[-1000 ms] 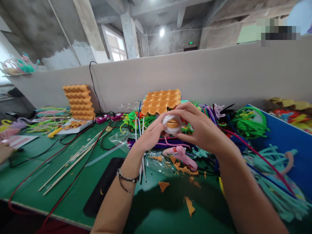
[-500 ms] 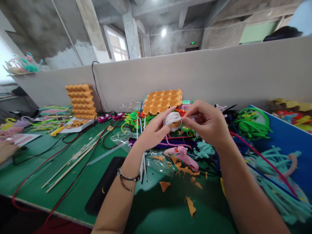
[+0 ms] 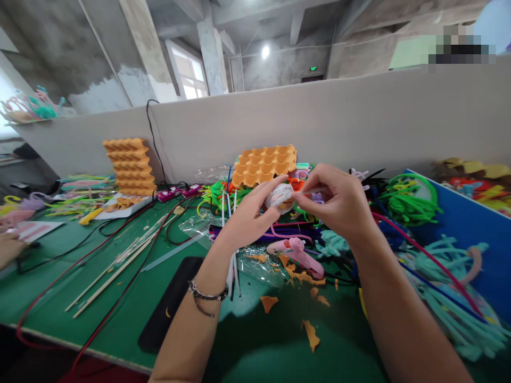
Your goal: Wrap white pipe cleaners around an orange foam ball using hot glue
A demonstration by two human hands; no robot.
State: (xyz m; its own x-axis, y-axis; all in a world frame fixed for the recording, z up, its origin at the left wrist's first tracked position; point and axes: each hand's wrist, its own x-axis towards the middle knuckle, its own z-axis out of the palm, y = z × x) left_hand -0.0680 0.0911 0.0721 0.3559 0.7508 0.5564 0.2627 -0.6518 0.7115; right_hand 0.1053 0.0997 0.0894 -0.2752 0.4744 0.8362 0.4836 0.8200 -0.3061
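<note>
Above the middle of the table, my left hand (image 3: 249,215) holds a small egg-carton cup (image 3: 280,196) between thumb and fingers. White fuzzy pipe cleaner is wound over most of it, and a patch of bare orange-brown cardboard shows at its lower edge. Close on its right side, my right hand (image 3: 337,199) is closed in a pinch on what looks like the pale end of the white pipe cleaner; the fingers partly cover it. Below both hands lies a pink hot glue gun (image 3: 297,252), with torn orange carton scraps (image 3: 269,303) around it.
Orange egg trays (image 3: 265,165) lean at the back, one (image 3: 130,167) farther left. Bundles of green (image 3: 413,199) and teal (image 3: 451,298) pipe cleaners lie right, near a blue board (image 3: 487,250). A black phone (image 3: 171,303), wooden sticks (image 3: 120,266) and cables lie left. Another person's hand (image 3: 10,250) is far left.
The cup has tilted slightly in my left hand, and its bare cardboard patch now sits lower. My right hand stays pinched beside it. The whole view has shifted a little.
</note>
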